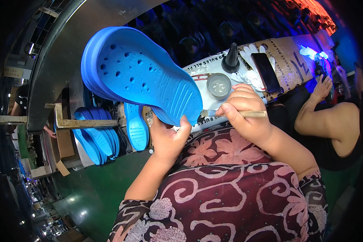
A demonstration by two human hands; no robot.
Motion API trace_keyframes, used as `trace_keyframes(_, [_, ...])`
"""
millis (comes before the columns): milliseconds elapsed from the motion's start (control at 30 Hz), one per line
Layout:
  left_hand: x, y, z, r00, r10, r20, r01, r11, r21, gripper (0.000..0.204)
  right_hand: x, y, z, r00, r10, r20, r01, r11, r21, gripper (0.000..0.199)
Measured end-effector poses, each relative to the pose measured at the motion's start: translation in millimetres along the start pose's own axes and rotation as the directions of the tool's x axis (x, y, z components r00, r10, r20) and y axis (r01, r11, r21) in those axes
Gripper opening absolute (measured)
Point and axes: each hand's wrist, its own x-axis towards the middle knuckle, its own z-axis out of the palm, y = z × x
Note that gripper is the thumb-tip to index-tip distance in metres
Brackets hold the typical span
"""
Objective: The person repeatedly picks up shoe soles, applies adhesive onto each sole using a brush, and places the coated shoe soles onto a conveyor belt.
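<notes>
A blue clog with holes through its toe part is held up in front of me, tilted, its ridged heel end toward my body. My left hand grips that heel end from below, thumb on the near edge. Between the fingers of my right hand is a flat brush with a pale wooden handle. The brush tip meets or nearly meets the clog's heel rim. Just beyond, on the white covered surface, stands a small round clear cup; I cannot make out what is in it.
A black cone-shaped nozzle, a white glove and a dark phone lie beyond the cup. Several blue clog pieces are stacked at left beside a wooden bar. Another person's arm is at right.
</notes>
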Motion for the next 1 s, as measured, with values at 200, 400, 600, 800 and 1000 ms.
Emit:
trace_keyframes(200, [-1.4, -7.0, -1.6, 0.999, 0.044, -0.021, -0.044, 0.998, 0.034, 0.047, -1.2, 1.5, -5.0, 0.997, 0.064, -0.031, -0.065, 0.998, -0.007, 0.026])
trace_keyframes(400, [-1.0, -7.6, 1.9, 1.000, 0.015, -0.022, -0.014, 0.999, 0.040, 0.048, -2.2, -0.6, 1.2, 0.999, -0.026, -0.020, 0.026, 1.000, 0.001, 0.020])
trace_keyframes(600, [-0.6, -3.8, 5.4, 0.993, 0.079, -0.091, -0.076, 0.997, 0.032, 0.044, -4.1, -0.4, -3.0, 1.000, 0.002, 0.030, -0.003, 1.000, 0.010, 0.017])
trace_keyframes(800, [-1.2, 0.3, 9.6, 0.990, 0.109, -0.085, -0.106, 0.994, 0.036, 0.040, -1.0, -0.5, 1.4, 0.999, -0.024, -0.021, 0.024, 0.999, 0.024, 0.018])
trace_keyframes(1000, [0.6, -4.5, 10.6, 0.971, 0.214, -0.110, -0.216, 0.976, -0.003, 0.032, -3.0, -4.2, 2.7, 1.000, -0.017, 0.007, 0.017, 1.000, -0.007, 0.018])
